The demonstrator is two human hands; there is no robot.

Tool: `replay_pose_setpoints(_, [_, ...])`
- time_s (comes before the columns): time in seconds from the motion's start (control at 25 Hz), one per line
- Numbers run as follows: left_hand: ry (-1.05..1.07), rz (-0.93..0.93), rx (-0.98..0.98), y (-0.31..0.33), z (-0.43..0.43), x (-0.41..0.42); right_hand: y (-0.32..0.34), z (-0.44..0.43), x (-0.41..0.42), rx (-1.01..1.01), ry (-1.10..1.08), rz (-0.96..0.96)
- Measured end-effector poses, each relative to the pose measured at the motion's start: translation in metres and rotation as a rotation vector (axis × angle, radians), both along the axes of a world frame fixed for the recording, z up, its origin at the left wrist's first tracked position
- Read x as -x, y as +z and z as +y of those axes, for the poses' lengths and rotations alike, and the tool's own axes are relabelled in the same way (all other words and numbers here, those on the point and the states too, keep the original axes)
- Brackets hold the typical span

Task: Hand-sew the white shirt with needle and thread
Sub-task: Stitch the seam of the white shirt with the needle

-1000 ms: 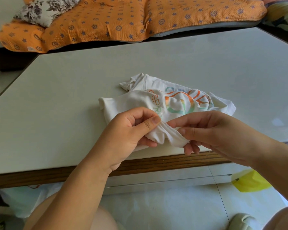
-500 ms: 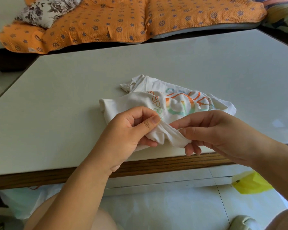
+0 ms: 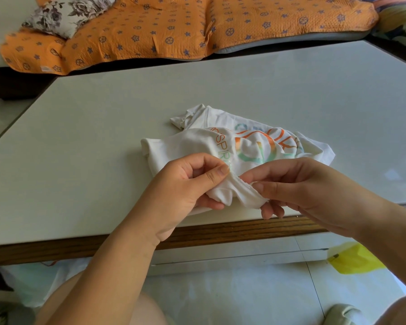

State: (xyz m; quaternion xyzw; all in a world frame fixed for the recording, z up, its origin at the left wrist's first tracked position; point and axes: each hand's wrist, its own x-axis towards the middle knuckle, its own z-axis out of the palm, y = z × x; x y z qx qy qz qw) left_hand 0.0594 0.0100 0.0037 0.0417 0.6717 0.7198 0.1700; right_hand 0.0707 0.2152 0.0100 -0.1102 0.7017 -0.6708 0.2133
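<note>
A crumpled white shirt [image 3: 249,141] with orange and green printed letters lies on the pale table [image 3: 103,141] near its front edge. My left hand [image 3: 185,191] pinches a bunched fold of the shirt between thumb and curled fingers. My right hand [image 3: 307,186] pinches the same fold from the right, thumb and forefinger pressed together on the cloth. The stretch of fabric between the two hands is pulled up off the table. I cannot make out a needle or thread.
The table has a wooden front rim [image 3: 220,233]. An orange patterned quilt [image 3: 174,26] and a floral cushion [image 3: 63,12] lie on the couch beyond the table. A yellow bag [image 3: 354,259] sits on the tiled floor at the lower right.
Both hands keep their pinch on the same fold. The right hand's fingers have crept slightly left along the fabric toward the left thumb.
</note>
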Motion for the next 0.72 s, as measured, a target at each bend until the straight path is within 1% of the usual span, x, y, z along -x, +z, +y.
replay_pose_setpoints(0.2, [-0.034, -0.077, -0.008, -0.002, 0.005, -0.001, -0.007, -0.005, -0.001, 0.015, -0.048, -0.011])
replay_pose_setpoints(0.32, [-0.070, -0.081, 0.009, -0.005, 0.007, -0.003, -0.009, -0.010, -0.003, 0.033, -0.083, -0.023])
replay_pose_setpoints(0.48, [-0.066, -0.119, -0.032, -0.004, 0.006, -0.002, -0.009, -0.013, -0.003, 0.066, -0.149, -0.042])
replay_pose_setpoints(0.56, [-0.065, -0.144, -0.038, -0.003, 0.006, -0.002, -0.008, -0.013, -0.003, 0.012, -0.179, -0.007])
replay_pose_setpoints(0.72, [-0.078, -0.175, -0.003, -0.006, 0.010, -0.003, -0.006, -0.016, -0.007, -0.209, -0.222, 0.185])
